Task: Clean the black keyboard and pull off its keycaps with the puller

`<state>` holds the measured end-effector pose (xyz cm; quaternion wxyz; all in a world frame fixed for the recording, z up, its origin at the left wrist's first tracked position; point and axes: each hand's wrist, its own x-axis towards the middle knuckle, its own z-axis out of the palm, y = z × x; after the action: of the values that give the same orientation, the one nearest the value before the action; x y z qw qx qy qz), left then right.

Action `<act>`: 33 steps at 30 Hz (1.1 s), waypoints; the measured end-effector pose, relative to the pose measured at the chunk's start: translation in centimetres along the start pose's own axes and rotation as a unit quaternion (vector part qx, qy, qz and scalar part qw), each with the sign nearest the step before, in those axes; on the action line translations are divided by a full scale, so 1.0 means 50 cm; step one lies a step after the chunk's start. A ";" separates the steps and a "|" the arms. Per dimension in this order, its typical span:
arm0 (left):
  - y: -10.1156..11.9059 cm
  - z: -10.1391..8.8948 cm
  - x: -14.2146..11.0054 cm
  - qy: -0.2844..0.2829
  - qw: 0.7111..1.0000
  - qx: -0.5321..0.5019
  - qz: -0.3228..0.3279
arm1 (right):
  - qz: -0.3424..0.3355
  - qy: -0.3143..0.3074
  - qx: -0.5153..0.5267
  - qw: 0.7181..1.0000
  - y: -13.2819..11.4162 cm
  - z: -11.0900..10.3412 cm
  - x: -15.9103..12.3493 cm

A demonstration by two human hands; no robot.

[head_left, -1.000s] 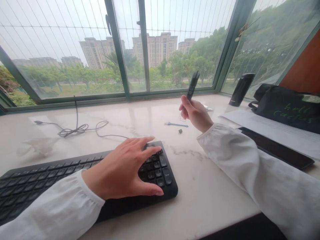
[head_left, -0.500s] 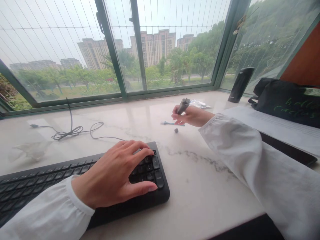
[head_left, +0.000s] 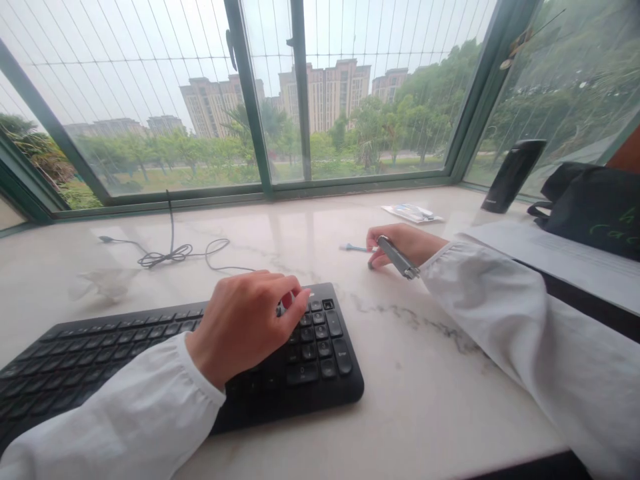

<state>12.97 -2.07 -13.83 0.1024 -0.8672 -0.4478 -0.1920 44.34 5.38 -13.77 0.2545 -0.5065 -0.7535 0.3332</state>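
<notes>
My left hand [head_left: 247,321] rests on the right part of a black keyboard [head_left: 310,347], its fingers curled down and pressed together over the keys near the number pad. My right hand [head_left: 400,241] lies low on the marble counter [head_left: 420,400], farther back and to the right, closed round a slim grey tool [head_left: 397,257] whose metal end points back toward my sleeve. Its fingertips touch the counter where a small dark piece lay. A thin blue stick [head_left: 354,248] lies just left of that hand.
A tangled black cable [head_left: 173,253] lies at the back left. A flat packet [head_left: 413,213] sits near the window. A black cylinder [head_left: 510,177] and a black bag [head_left: 593,207] stand at the right, with white paper [head_left: 530,243] and a dark flat slab beside them.
My right hand has come down from in front of the window to the counter, turning the grey tool from upright to lying back. My left hand's fingers have curled in on the keys.
</notes>
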 end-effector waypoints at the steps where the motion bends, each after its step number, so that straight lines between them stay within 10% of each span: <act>1: 0.000 0.000 0.000 0.006 1.000 0.006 -0.003 | -0.011 0.002 -0.011 1.000 0.002 0.001 0.001; 14: -0.005 0.014 -0.003 0.044 0.997 -0.066 -0.003 | -0.032 -0.022 0.209 0.977 -0.134 0.141 -0.019; 33: 0.000 0.014 -0.001 0.019 0.984 -0.178 0.025 | -0.092 -0.034 0.192 0.977 -0.144 0.139 -0.032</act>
<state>13.08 -1.87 -14.48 -0.0403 -0.8786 -0.3830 -0.2825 35.65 0.28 -12.87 0.3510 -0.3651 -0.7272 0.4632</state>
